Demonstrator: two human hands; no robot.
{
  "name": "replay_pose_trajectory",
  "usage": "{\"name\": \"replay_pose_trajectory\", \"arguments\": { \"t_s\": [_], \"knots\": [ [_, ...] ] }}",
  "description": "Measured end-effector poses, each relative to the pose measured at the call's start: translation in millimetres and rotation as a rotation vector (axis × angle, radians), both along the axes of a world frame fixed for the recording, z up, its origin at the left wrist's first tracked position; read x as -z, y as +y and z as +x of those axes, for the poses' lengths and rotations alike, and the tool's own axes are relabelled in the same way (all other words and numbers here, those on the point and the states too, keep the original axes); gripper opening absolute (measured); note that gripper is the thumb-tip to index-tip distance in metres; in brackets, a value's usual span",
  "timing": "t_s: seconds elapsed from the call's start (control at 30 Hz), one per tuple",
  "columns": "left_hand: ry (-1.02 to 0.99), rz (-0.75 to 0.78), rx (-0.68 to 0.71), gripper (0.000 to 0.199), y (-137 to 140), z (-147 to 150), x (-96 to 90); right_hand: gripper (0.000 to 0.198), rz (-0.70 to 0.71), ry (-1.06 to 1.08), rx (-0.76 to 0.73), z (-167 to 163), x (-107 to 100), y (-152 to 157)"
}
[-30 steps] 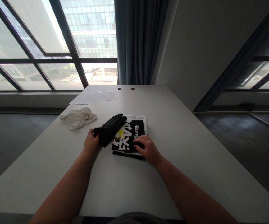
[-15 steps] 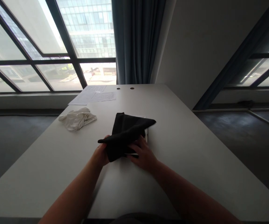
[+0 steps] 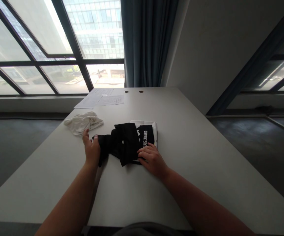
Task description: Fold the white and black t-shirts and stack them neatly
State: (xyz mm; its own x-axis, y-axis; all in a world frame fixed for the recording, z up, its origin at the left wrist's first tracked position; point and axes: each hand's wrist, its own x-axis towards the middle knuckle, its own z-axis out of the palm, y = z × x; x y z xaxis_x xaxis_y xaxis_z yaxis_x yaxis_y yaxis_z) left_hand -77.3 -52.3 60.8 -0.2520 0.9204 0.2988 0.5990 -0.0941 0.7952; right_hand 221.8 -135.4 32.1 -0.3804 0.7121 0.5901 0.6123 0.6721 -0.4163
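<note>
A piece of black cloth lies bunched near the middle of the table, its left end drawn out to the left. My left hand grips that left end, with the thumb on the near side and the index finger sticking up. Partly under the cloth is a folded black and white garment with white lettering on its black front. The fingers of my right hand are stretched out and rest on the garment's near right part, beside the cloth's edge. Whether cloth and garment are one piece I cannot tell.
A crumpled white cloth lies just beyond my left hand. Printed papers are at the far left of the white table. Two round holes are near its far edge. A blue curtain and windows stand behind.
The black cloth, earlier raised as a flap over the garment, has come down and been pulled left by my left hand. The white lettering now shows. My right hand has flattened onto the garment.
</note>
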Motion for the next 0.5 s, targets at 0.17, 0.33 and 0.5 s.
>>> {"name": "replay_pose_trajectory", "arguments": {
  "t_s": [0.17, 0.33, 0.5],
  "knots": [
    [0.383, 0.131, 0.596, 0.027, -23, 39, 4.2, 0.010, 0.085, 0.220, 0.008, 3, 4, 0],
    [0.396, 0.069, 0.473, 0.024, -20, 57, 25.3, 0.009, 0.087, 0.452, 0.136, 10, 10, 3],
    [0.471, -0.092, 0.588, 0.059, -16, 57, 29.6, 0.010, -0.037, 0.474, 0.136, 18, 13, 10]
  ]
}}
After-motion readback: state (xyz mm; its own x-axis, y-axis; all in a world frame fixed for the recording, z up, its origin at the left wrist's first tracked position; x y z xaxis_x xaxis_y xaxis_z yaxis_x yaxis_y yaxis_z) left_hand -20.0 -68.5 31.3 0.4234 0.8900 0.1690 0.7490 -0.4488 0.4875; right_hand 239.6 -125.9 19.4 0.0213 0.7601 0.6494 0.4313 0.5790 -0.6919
